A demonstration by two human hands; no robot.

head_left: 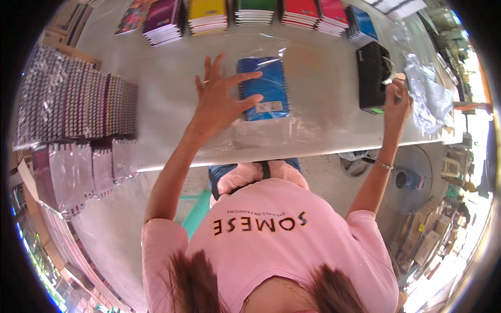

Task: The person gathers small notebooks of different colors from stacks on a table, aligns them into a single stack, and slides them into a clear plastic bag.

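A blue spiral notebook (271, 86) lies on the table in a clear plastic sleeve, with a white barcode label near its lower edge. My left hand (216, 94) is open, its fingers spread, and its index finger and thumb rest on the notebook's left part. To the right, my right hand (398, 98) is pinched closed beside a black box-shaped holder (371, 86). A pale, curved strip shows between that holder and my right fingertips. What exactly the fingers grip is too small to make out.
Stacks of coloured notebooks, including a yellow stack (207, 15), line the table's far side. Many spiral-bound notebooks (78, 99) stand piled at the left. Crumpled clear plastic (428, 99) lies at the right edge. A round fan (409, 179) stands below the table's right side.
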